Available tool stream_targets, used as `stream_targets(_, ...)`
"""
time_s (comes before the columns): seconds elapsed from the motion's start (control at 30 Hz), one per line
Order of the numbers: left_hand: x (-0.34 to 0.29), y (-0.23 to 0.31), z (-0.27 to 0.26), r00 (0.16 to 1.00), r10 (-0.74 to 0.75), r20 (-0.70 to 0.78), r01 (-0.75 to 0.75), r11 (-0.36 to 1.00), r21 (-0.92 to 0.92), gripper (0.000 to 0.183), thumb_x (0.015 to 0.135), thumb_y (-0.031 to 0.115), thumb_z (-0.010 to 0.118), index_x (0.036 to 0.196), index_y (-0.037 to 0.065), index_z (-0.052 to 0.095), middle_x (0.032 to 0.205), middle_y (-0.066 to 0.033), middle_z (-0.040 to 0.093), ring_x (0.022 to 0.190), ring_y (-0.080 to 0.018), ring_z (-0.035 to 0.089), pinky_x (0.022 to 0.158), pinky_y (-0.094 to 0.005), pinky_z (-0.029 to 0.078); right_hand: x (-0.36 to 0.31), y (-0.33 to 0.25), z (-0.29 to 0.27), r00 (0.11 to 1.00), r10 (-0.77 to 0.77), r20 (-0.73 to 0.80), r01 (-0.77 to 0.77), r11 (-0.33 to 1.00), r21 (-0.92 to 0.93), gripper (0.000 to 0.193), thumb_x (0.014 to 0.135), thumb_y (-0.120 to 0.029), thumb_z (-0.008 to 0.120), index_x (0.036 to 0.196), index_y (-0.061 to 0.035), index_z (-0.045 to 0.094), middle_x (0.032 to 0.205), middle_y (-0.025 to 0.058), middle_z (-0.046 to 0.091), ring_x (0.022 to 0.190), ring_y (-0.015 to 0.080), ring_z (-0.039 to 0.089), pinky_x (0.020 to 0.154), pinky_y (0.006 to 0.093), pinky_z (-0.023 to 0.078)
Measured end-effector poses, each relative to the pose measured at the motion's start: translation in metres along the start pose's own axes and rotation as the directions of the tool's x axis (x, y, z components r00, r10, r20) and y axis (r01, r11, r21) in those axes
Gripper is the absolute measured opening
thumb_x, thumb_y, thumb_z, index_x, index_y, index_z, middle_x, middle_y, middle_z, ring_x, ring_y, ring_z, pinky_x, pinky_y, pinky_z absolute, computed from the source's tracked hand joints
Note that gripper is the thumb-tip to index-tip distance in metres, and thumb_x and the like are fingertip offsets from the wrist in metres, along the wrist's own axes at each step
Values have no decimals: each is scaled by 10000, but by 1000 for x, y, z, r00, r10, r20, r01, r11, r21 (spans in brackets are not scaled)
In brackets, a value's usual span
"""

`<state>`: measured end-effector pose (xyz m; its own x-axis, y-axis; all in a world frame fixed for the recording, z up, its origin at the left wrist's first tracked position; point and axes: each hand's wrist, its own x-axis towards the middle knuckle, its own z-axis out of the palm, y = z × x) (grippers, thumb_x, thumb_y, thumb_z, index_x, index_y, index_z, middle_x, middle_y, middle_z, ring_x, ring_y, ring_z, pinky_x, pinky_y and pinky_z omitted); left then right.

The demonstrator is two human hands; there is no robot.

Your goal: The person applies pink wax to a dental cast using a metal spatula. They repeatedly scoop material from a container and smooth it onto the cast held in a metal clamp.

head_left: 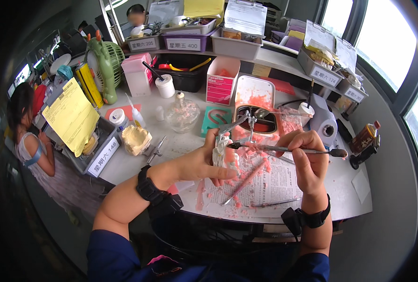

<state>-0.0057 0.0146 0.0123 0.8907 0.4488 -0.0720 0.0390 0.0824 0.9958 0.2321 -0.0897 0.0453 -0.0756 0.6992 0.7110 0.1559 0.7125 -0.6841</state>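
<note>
My left hand is closed around a white plaster dental model with pink wax on it, held up over the bench. A metal articulator arm rises from the model's far side. In my right hand, pinched between thumb and fingers, is a wax knife with a dark handle end. Its dark blade tip lies over the pink wax on the model; I cannot tell whether it touches. Below them, newspaper is strewn with pink wax shavings. A wax-smeared instrument and a slim metal instrument lie on it.
Behind my hands stands a wax-smeared metal tin. A pink-and-white box and a glass lamp stand farther left. Near a second plaster model is a grey bin. A grey device is at right. A person stands left.
</note>
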Motion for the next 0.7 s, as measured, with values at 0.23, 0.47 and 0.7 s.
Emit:
stream_targets(0.23,1,-5,-2,1000,2,-3,-2,1000,2,1051,796,253,797,1397,142,-59,1152,-128,504,808,-194,648,630,-296,579,0,-1,-1,1000,-16,25,16,1000,-20,148,951,-135,501,917,8,483,889,200,617,747,183,580,722,314,486)
stream_targets(0.47,0,-2,-1,1000,-8,-6,8,1000,3,1108,791,269,800,1412,133,-107,1126,-128,507,804,-198,649,623,-298,581,0,-1,0,1000,-29,12,29,998,-51,143,947,-124,496,922,16,484,898,199,609,750,183,573,726,314,482)
stream_targets(0.7,0,-2,-1,1000,-10,-2,10,1000,6,1108,795,268,797,1415,134,-112,1092,-124,528,798,-194,648,618,-295,578,-1,-2,-1,999,-30,11,31,999,-43,142,956,-129,500,932,9,482,905,199,610,767,187,574,737,316,477)
